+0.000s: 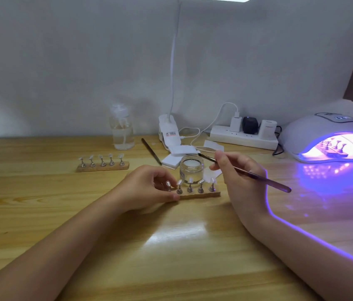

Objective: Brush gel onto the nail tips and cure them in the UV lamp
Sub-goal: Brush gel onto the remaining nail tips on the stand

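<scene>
We count two wooden strip racks [201, 194] [102, 166], five clear nail tips each, on pale wood surface [171, 246]. Left hand [147, 187] pinches near rack's end stand; right hand [236, 170] grips slim purple brush [258, 177]. One round glass jar [191, 168]. One domed white UV lamp [331, 135], glowing violet, third rack inside.

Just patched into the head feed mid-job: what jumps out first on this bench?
The UV lamp at far right glows violet with a nail stand inside, throwing purple light over the table. At centre, the left hand pinches a nail tip holder by the wooden stand, while the right hand holds a brush.
</scene>
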Demonstrator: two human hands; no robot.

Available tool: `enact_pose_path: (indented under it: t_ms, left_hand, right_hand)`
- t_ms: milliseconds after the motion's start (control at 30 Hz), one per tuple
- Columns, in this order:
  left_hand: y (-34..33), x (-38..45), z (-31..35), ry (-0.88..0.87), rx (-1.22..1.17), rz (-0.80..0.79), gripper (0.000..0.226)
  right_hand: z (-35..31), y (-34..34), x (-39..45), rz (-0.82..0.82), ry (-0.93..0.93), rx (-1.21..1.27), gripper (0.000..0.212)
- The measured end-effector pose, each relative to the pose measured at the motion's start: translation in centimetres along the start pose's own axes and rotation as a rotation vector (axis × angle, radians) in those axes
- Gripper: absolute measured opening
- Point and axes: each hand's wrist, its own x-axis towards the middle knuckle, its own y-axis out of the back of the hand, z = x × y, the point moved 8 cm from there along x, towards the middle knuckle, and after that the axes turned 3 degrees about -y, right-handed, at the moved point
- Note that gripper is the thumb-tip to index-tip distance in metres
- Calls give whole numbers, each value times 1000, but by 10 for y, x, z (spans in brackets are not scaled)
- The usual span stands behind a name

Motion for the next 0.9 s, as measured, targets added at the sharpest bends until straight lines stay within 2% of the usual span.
enact_pose_path:
  t_ms: [100,167,300,400,467,600,900]
  left_hand:
    - [2,-2,-1,24,-101,-54,19]
    - [2,-3,0,19,-109,-58,18]
    - [0,-2,4,-25,-115,12,13]
    - [-1,-1,6,-58,-116,76,12]
    - [-2,0,7,-76,-106,98,14]
    - [-2,-1,9,-106,-103,135,18]
    - [0,-6,15,-192,13,207,24]
  right_hand:
    - [5,1,3,0,-50,23,11]
    - [8,3,7,21,-83,49,20]
    - [7,5,23,22,-111,33,34]
    - [0,1,41,-29,-59,-100,36]
    - [-4,-7,56,-105,-46,-233,36]
    - [1,-35,70,-360,-128,-476,32]
    - [8,-70,64,-558,-112,-761,19]
